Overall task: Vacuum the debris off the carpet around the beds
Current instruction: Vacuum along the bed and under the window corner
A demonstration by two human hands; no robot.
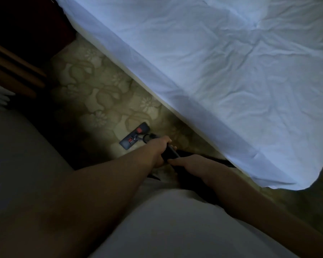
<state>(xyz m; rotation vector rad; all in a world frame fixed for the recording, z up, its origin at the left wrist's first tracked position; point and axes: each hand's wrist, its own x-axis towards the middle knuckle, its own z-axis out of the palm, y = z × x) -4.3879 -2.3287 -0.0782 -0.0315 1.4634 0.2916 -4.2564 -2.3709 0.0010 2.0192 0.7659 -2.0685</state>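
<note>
A dark vacuum floor head point(135, 135) with two red pedals lies flat on the flower-patterned beige carpet point(93, 94) in the aisle between two beds. Its black wand point(170, 152) runs back toward me. My left hand point(159, 148) grips the wand further forward, and my right hand point(183, 163) holds it just behind. The black hose point(220, 161) trails to the right under the overhanging sheet. No debris can be made out on the dim carpet.
A bed with a wrinkled white sheet point(222, 71) fills the right and top. A second bed's grey edge point(22, 146) lies at the left. Dark wooden furniture point(13, 71) stands at the far left end of the aisle. My pale clothing fills the bottom.
</note>
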